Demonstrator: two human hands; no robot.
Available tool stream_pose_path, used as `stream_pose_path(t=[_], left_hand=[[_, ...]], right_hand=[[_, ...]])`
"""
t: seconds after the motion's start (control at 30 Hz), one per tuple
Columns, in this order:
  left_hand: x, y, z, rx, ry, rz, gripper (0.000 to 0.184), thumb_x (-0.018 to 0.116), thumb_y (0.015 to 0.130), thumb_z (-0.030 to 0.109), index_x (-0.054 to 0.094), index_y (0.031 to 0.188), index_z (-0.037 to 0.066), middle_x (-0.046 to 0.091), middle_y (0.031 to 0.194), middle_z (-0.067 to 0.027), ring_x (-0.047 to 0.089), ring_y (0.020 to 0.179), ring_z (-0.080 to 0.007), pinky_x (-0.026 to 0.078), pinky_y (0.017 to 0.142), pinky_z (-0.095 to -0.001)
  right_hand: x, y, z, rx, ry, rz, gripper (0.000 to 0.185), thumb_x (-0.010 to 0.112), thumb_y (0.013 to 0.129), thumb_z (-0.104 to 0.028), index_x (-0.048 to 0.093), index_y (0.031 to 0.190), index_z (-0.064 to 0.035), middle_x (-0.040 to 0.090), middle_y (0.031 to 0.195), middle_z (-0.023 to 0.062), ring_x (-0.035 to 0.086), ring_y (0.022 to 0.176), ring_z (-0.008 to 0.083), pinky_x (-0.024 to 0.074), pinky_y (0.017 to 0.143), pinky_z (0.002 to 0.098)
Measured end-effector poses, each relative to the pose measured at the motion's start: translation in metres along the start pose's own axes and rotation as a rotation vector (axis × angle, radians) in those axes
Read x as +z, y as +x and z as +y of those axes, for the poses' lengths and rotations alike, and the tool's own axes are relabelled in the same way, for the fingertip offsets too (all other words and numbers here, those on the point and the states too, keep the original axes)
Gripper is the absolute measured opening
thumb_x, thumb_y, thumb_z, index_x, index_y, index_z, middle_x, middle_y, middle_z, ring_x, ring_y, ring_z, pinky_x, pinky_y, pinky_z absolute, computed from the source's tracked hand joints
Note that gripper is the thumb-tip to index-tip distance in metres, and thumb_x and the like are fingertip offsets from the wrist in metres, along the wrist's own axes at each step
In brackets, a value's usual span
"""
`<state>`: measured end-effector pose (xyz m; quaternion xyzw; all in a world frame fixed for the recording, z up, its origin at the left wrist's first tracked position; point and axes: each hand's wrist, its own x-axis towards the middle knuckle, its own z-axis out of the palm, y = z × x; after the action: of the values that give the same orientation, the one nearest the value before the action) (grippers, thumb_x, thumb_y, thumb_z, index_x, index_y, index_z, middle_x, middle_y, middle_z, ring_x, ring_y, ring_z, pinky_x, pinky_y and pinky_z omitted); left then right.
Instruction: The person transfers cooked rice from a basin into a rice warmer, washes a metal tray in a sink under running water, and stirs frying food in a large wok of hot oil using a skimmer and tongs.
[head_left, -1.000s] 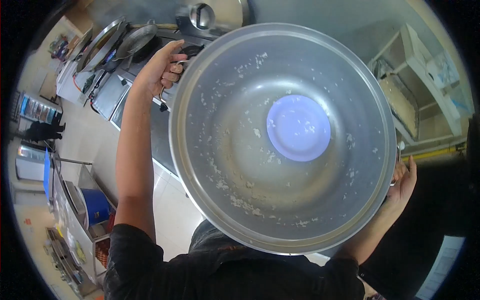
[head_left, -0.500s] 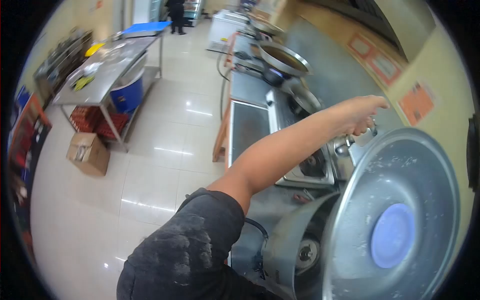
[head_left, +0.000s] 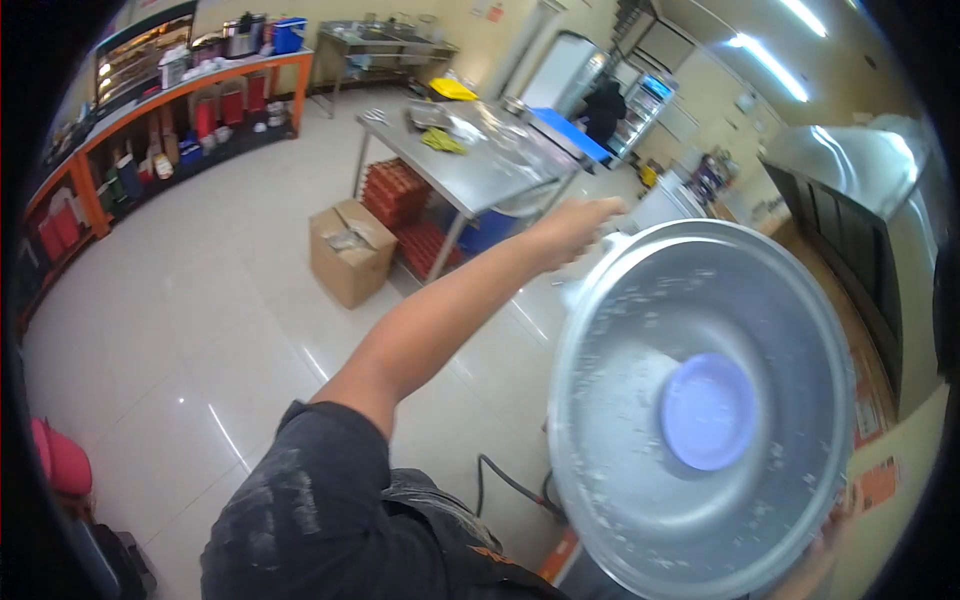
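A large silver metal pot [head_left: 615, 400] with a wide rim is tilted so that its inside faces me. White bits cling to its inner wall, and a small lilac bowl [head_left: 708, 412] sits at its bottom. My left hand [head_left: 578, 236] is closed at the pot's upper left side, by the handle; my left arm stretches out in a dusty black sleeve. At the lower right, my right hand [head_left: 828, 545] grips the pot's edge from outside; it is blurred and partly hidden behind the rim.
A steel table [head_left: 480, 180] stands ahead, with red crates [head_left: 395, 195] beneath it and a cardboard box [head_left: 350, 252] beside it. An orange-framed counter [head_left: 200, 85] is at the far left. A person in dark clothes [head_left: 604, 110] stands at the back. A hose [head_left: 515, 485] lies below the pot.
The view has swung right-to-left, away from the stove and toward the steel table. The pot, with the bowl inside, has come off the stove side and turned along with my arms.
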<state>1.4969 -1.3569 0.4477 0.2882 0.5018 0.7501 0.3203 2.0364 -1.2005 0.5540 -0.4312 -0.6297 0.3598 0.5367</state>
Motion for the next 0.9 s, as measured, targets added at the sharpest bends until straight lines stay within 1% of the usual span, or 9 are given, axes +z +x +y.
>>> stream_pose_path(t=[0.13, 0.17, 0.2, 0.23, 0.3, 0.43, 0.6, 0.73, 0.9], left_hand=[[-0.222, -0.047, -0.040, -0.062, 0.320, 0.397, 0.041, 0.060, 0.077, 0.034, 0.066, 0.088, -0.006, 0.064, 0.081, -0.0144, 0.059, 0.070, -0.0184, 0.046, 0.062, -0.0325], [-0.266, -0.056, -0.042, -0.161, 0.275, 0.472, 0.040, 0.059, 0.078, 0.031, 0.066, 0.089, -0.006, 0.064, 0.085, -0.0159, 0.060, 0.077, -0.0204, 0.047, 0.064, -0.0336], [-0.304, -0.078, -0.048, -0.134, 0.089, 0.563, 0.039, 0.060, 0.078, 0.031, 0.066, 0.089, -0.006, 0.064, 0.085, -0.0163, 0.060, 0.078, -0.0202, 0.047, 0.063, -0.0338], [-0.357, -0.084, -0.067, -0.004, 0.108, 0.663, 0.033, 0.060, 0.080, 0.038, 0.065, 0.086, 0.006, 0.047, 0.055, 0.0007, 0.037, 0.043, -0.0091, 0.028, 0.038, -0.0270], [-0.436, -0.122, -0.053, -0.215, 0.381, 0.840, 0.034, 0.059, 0.079, 0.043, 0.060, 0.078, 0.009, 0.033, 0.050, 0.0055, 0.026, 0.040, -0.0082, 0.020, 0.038, -0.0274], [-0.589, -0.190, -0.036, -0.201, 0.401, 1.211, 0.035, 0.059, 0.079, 0.043, 0.049, 0.066, 0.012, 0.032, 0.048, 0.0046, 0.027, 0.038, -0.0084, 0.020, 0.037, -0.0279], [-0.700, -0.264, 0.010, -0.189, 0.423, 1.642, 0.038, 0.057, 0.081, 0.046, 0.048, 0.067, 0.012, 0.033, 0.045, 0.0054, 0.030, 0.036, -0.0070, 0.022, 0.034, -0.0247], [-0.752, -0.301, 0.066, -0.197, 0.296, 1.974, 0.047, 0.056, 0.080, 0.055, 0.052, 0.070, 0.009, 0.033, 0.044, 0.0051, 0.030, 0.034, -0.0076, 0.021, 0.033, -0.0240], [-0.784, -0.275, 0.077, -0.280, 0.214, 2.238, 0.047, 0.057, 0.079, 0.057, 0.049, 0.066, 0.013, 0.031, 0.045, 0.0070, 0.029, 0.033, -0.0071, 0.018, 0.032, -0.0233]], right_hand=[[0.229, -0.044, 0.042, 0.320, 0.111, -0.325, 0.056, 0.060, 0.078, -0.049, 0.057, 0.108, -0.0026, 0.063, 0.089, 0.0089, 0.060, 0.068, 0.0136, 0.0442, 0.051, 0.0221], [0.294, -0.047, 0.061, 0.422, 0.125, -0.334, 0.038, 0.061, 0.079, -0.045, 0.062, 0.090, -0.0087, 0.062, 0.071, 0.0040, 0.052, 0.046, 0.0071, 0.0281, 0.034, 0.0164], [0.355, -0.070, 0.072, 0.397, 0.097, -0.348, 0.035, 0.060, 0.080, -0.045, 0.061, 0.081, -0.0100, 0.055, 0.061, -0.0001, 0.045, 0.041, 0.0061, 0.0246, 0.032, 0.0170], [0.400, -0.058, 0.111, 0.529, 0.242, -0.615, 0.030, 0.063, 0.079, -0.042, 0.058, 0.076, -0.0128, 0.045, 0.051, -0.0051, 0.035, 0.036, 0.0058, 0.0247, 0.033, 0.0202], [0.520, -0.086, 0.142, 0.515, 0.194, -0.746, 0.028, 0.063, 0.080, -0.039, 0.053, 0.077, -0.0130, 0.038, 0.051, -0.0072, 0.027, 0.036, 0.0026, 0.0169, 0.033, 0.0184], [0.750, -0.169, 0.136, 0.574, 0.154, -1.078, 0.035, 0.068, 0.080, -0.039, 0.050, 0.080, -0.0094, 0.030, 0.048, -0.0102, 0.025, 0.035, 0.0023, 0.0146, 0.034, 0.0204], [1.010, -0.262, 0.070, 0.403, 0.216, -1.462, 0.039, 0.061, 0.085, -0.037, 0.065, 0.086, 0.0010, 0.055, 0.066, 0.0007, 0.044, 0.051, 0.0081, 0.0301, 0.042, 0.0283], [1.207, -0.355, 0.002, 0.352, 0.239, -1.670, 0.042, 0.061, 0.085, -0.037, 0.065, 0.089, 0.0040, 0.058, 0.066, 0.0049, 0.051, 0.056, 0.0107, 0.0392, 0.051, 0.0273], [1.363, -0.431, -0.076, -0.081, 0.171, -1.803, 0.060, 0.059, 0.080, -0.052, 0.066, 0.081, 0.0079, 0.063, 0.069, 0.0189, 0.063, 0.069, 0.0252, 0.0475, 0.063, 0.0367]])
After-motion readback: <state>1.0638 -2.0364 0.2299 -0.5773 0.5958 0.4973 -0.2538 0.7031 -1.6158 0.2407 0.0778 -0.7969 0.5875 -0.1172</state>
